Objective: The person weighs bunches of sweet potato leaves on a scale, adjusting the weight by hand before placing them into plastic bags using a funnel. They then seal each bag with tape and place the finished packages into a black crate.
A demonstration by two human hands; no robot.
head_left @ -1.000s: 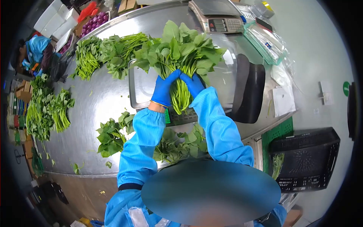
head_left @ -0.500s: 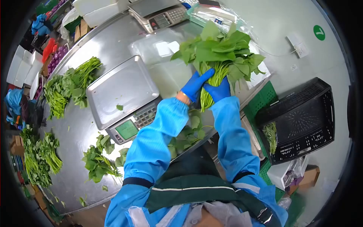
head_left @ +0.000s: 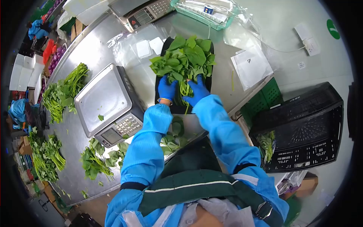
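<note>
A bunch of leafy greens (head_left: 186, 56) lies on a black tray-like holder (head_left: 162, 99), its leaves toward the far side and its stems toward me. My left hand (head_left: 166, 90), in a blue glove, rests at the left of the bunch, thumb and fingers apart, fingertips partly under leaves. On the right, my right hand (head_left: 198, 90), gloved too, has its fingers and thumb around the stems. Just left of the holder stands a weighing scale (head_left: 104, 100) with a leaf scrap on its pan. Clear plastic bags (head_left: 132, 53) lie beyond my left hand.
More bunches of greens (head_left: 64, 92) lie along the left of the metal table (head_left: 81, 151). A second scale (head_left: 147, 15) and a green basket (head_left: 219, 24) stand at the back. White sheets (head_left: 251, 66) lie at right. A black crate (head_left: 302, 132) holds some greens beyond the table edge.
The bunch has come down and to the left, from being held up in both hands to lying on the black holder, which now shows beneath it. My left hand has loosened. The view has shifted.
</note>
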